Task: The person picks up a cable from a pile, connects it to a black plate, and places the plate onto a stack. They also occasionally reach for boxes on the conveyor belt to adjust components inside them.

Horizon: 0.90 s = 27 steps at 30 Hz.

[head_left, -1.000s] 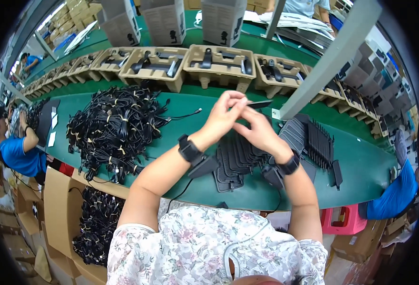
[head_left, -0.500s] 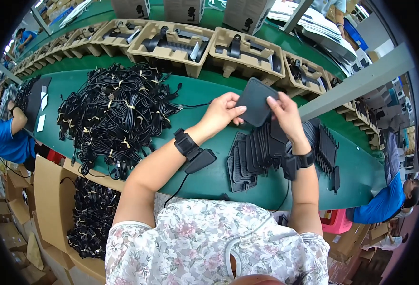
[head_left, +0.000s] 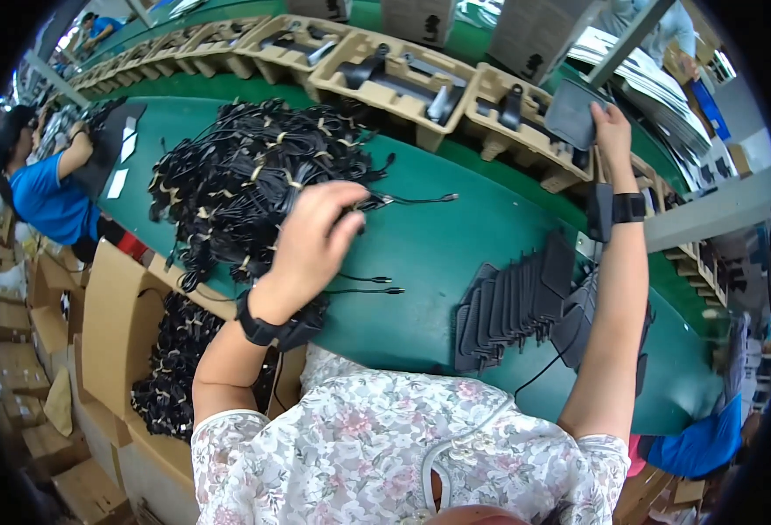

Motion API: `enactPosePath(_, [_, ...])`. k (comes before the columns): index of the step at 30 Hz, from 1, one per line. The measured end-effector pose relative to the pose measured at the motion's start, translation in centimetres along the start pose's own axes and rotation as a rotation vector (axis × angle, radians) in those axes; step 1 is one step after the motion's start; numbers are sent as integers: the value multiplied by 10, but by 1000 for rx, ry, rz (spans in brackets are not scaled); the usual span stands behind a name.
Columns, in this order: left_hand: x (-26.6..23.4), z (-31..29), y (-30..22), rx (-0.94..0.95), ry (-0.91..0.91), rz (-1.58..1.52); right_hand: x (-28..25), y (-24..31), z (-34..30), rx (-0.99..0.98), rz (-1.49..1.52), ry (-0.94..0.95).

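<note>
My right hand point(head_left: 613, 133) grips a flat dark square plate with rounded corners point(head_left: 571, 114) by its right edge, thumb on top. That plate is held above the moulded cardboard trays in the row behind the table. My left hand point(head_left: 313, 238) is at the right side of a big heap of bundled black cables point(head_left: 228, 179), thumb and fingers apart and partly curled. Nothing shows in its grasp. A few cable ends with plugs point(head_left: 394, 290) stick out of the heap beside it. Under my right forearm stands a leaning stack of similar black plates point(head_left: 512, 302).
A row of cardboard trays point(head_left: 425, 131) with black parts runs along the far side. A grey metal post point(head_left: 700, 219) slants in at right. More cables fill a cardboard box point(head_left: 110, 341) at lower left. A co-worker in blue point(head_left: 53, 192) sits at left.
My left hand has let go of the plate and moved left to the cables. My right hand has carried the plate up and right, over the trays. The whole view has shifted.
</note>
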<state>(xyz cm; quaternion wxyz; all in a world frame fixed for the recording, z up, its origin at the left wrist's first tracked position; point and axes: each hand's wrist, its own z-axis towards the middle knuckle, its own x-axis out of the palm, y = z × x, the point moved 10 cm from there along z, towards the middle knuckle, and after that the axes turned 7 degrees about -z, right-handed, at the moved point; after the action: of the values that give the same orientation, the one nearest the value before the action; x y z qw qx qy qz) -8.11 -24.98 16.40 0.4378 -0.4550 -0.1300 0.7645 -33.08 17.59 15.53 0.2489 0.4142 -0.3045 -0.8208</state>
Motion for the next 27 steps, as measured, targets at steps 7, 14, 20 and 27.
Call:
enactPosePath(7, [-75, -19, 22, -52, -253, 250, 35, -14, 7, -64, -349, 110])
enactPosePath(14, [-76, -7, 32, 0, -344, 366, 70, 192, -126, -696, -321, -24])
enactPosePath(20, [-34, -30, 1, 128, -116, 319, 163, 348, -236, -872, 131, 217])
enactPosePath(27, [-6, -93, 36, -434, -116, -591, 240, 336, -241, -674, -71, 620])
